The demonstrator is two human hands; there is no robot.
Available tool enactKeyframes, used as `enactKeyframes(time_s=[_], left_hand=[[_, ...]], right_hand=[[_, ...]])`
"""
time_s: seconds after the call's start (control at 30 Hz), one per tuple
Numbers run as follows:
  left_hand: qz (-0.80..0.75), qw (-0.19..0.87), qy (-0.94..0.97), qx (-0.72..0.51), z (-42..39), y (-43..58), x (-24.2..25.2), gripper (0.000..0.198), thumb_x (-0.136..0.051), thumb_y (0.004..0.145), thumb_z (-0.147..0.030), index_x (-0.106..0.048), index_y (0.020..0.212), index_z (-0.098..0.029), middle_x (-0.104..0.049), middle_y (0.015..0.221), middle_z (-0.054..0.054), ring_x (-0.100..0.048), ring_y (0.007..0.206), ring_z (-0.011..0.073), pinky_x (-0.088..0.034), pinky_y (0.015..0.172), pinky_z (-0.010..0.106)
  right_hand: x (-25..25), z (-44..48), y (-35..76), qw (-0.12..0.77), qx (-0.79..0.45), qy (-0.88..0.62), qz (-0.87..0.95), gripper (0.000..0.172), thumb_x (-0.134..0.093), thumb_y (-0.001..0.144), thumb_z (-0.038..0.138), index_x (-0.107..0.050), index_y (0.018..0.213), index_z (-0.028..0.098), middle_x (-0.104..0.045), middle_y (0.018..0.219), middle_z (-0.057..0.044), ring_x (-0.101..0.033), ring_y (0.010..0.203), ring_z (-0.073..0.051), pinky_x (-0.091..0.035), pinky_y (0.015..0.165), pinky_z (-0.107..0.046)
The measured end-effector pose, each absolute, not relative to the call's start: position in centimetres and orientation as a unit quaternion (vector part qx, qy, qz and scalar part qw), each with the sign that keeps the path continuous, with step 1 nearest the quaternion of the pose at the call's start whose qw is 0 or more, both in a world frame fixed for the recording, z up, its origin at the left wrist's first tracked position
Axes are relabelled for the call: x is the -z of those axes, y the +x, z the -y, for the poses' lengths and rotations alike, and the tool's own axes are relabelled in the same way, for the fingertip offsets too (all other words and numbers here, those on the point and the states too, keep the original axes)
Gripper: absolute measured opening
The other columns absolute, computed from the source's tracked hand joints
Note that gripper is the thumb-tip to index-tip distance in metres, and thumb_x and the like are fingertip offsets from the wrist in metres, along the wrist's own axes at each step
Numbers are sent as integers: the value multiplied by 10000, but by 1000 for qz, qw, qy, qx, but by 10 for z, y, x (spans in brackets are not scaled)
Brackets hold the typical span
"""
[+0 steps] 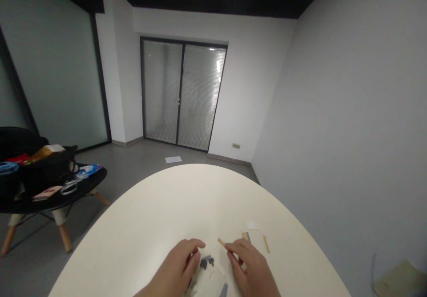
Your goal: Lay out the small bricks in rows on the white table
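My right hand (248, 263) pinches a small tan strip (221, 242) between thumb and fingertips, its free end pointing up and left above the table. My left hand (183, 261) is curved just to the left, its index finger stretched out and nothing visible in it. Between the hands sit several small dark grey pieces (207, 261) and a cluster of little white pieces (216, 271); what they form is too small to tell. A blue-grey flat piece (224, 290) shows at the bottom edge. Beyond my right hand are a second tan strip (266, 244) and tan and grey bits (245, 235).
A white scrap (251, 225) lies on the round cream table (173, 194). Left of the table, a black chair (80, 183) carries a dark bag (46, 168) and small items. A white sheet (173, 159) rests on the floor. The wall (350, 132) is close on the right.
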State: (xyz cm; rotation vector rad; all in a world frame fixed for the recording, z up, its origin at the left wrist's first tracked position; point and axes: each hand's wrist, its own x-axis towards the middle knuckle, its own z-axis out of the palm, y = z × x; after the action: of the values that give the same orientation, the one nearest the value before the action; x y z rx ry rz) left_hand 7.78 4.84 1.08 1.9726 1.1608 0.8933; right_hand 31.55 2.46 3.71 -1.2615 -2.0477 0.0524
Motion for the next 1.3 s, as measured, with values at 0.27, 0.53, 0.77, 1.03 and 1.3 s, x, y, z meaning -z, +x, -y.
enactKeyframes(time_s=[0.27, 0.53, 0.77, 1.03, 1.3], left_hand=[[-481, 350, 727, -343, -52, 74, -19, 344, -406, 972, -419, -657, 1070, -204, -639, 792, 22, -556, 710, 176, -477, 774, 297], [-480, 363, 720, -346, -51, 74, -27, 389, -440, 941, -491, -697, 987, -203, -562, 674, -13, -506, 650, 168, -444, 690, 254], [-480, 369, 721, -336, -53, 74, -28, 346, -422, 932, -402, -684, 990, -183, -575, 713, 0, -496, 665, 168, -411, 692, 262], [-483, 366, 724, -329, -53, 74, -25, 341, -425, 930, -400, -685, 987, -186, -575, 703, -4, -498, 664, 164, -403, 686, 256], [-481, 369, 726, -324, -53, 73, -29, 328, -429, 920, -386, -687, 963, -190, -572, 715, -4, -490, 672, 165, -392, 677, 259]], right_hand=[[-37, -32, 338, 379, -12, -600, 704, 260, -485, 923, 328, -720, 954, 222, -728, 867, -73, -647, 704, -193, -536, 696, -313], [-38, -38, 370, 342, -18, -731, 591, 401, -420, 887, 435, -731, 996, 206, -741, 946, -86, -661, 770, -219, -508, 737, -336], [-32, -42, 414, 272, 1, -807, 524, 439, -414, 870, 459, -748, 1014, 212, -759, 994, -95, -688, 834, -246, -492, 732, -340], [-23, -47, 432, 162, -36, -838, 520, 392, -402, 890, 315, -759, 1019, 214, -770, 1069, -104, -709, 957, -277, -487, 759, -336], [-27, -45, 428, 140, -55, -833, 532, 346, -412, 892, 322, -748, 881, 244, -783, 958, -71, -712, 913, -276, -469, 729, -333]])
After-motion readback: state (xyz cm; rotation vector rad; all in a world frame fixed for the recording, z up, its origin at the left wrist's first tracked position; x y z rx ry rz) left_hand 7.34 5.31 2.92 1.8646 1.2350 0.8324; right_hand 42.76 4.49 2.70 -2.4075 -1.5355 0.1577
